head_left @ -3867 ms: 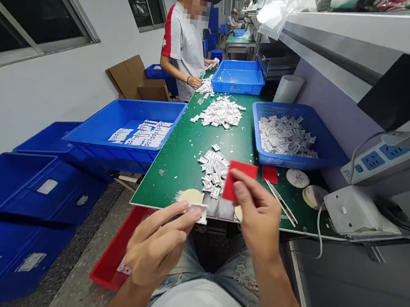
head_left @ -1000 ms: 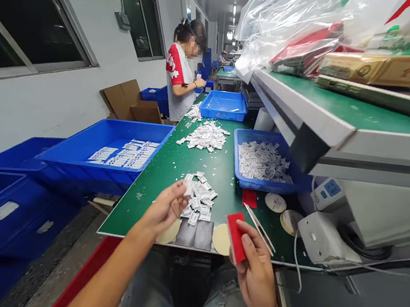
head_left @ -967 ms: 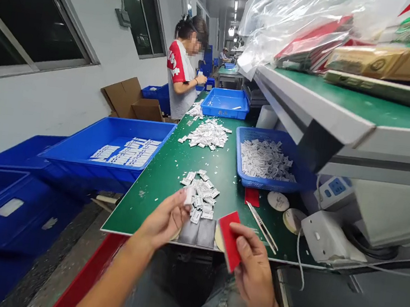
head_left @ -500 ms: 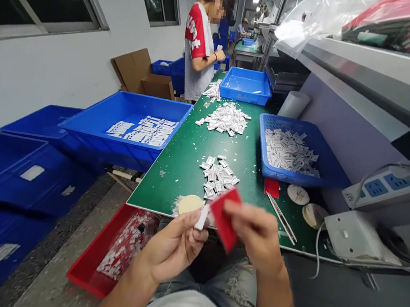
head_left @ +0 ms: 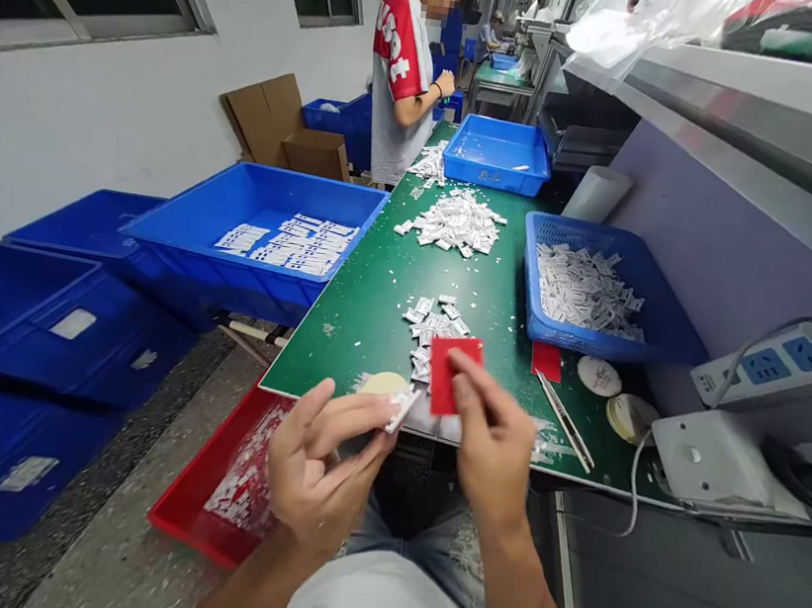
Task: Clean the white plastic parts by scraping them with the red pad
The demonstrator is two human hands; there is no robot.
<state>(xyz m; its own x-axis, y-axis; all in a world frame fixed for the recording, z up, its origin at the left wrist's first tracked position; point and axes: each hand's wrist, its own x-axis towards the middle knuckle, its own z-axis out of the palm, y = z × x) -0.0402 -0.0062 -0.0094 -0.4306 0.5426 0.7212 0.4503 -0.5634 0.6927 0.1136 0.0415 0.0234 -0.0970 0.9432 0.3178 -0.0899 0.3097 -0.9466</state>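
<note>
Quick look from the seat at the bench. My left hand has its thumb and first finger pinched on a small white label, with the other fingers loosely spread. My right hand pinches a red card by its lower edge and holds it upright, just right of the label. Can't tell if the 2 are touching, but they look a hair apart.

Straight past both grips, a loose pile of white labels sits on a green bench mat, partly behind the red card. A beige round disc lies just past the left fingertips. Right of the right hand are steel tweezers and a small red square.

Below the left hand, a red tray sits on the floor with white scraps in it. Farther out on the right is a blue mesh basket full of labels, and well past the grips a person in a red-and-white shirt stands at the far end of the bench.
</note>
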